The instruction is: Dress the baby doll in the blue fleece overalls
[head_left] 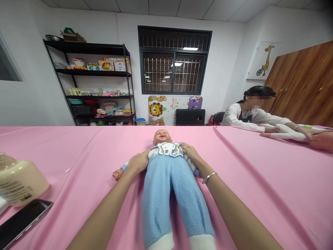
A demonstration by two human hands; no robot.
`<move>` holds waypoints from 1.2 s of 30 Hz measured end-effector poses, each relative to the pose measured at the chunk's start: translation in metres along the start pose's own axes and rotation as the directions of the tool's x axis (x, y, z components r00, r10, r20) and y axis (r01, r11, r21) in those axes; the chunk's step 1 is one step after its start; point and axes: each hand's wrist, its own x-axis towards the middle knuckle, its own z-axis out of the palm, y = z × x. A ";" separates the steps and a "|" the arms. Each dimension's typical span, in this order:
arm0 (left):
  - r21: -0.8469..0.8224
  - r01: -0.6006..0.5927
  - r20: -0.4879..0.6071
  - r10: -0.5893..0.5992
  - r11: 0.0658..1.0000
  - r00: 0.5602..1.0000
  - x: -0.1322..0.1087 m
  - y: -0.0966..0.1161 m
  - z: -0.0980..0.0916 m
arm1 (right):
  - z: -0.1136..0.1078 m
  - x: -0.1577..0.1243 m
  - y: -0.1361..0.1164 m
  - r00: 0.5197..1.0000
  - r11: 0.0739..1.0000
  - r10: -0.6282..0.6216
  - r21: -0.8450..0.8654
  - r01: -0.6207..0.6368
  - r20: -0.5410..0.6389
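A baby doll [162, 136] lies on its back on the pink-covered table, head away from me. It wears fluffy light-blue overalls [158, 189] with a white elephant-face bib [170, 149] over a white top. My left hand [139, 161] is closed at the overalls' edge by the chest, above the doll's arm; its fingertips are partly hidden. At the other side of the bib, my right hand [191, 152] pinches the overalls near the shoulder, its fingers bent. The doll's hand [118, 173] sticks out left of my left wrist.
A cream pump bottle [20, 178] and a phone [24, 222] lie at the left. Across the table on the right, a person [247, 113] handles another doll [322, 140]. Behind stand a black shelf [91, 72] with toys and cloths, and a wooden cabinet [301, 83].
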 end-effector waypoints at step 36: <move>0.031 0.155 -0.335 -0.136 0.987 0.932 -0.016 0.005 0.006 | -0.021 -0.052 0.004 0.999 0.891 0.012 -0.454 0.006 0.037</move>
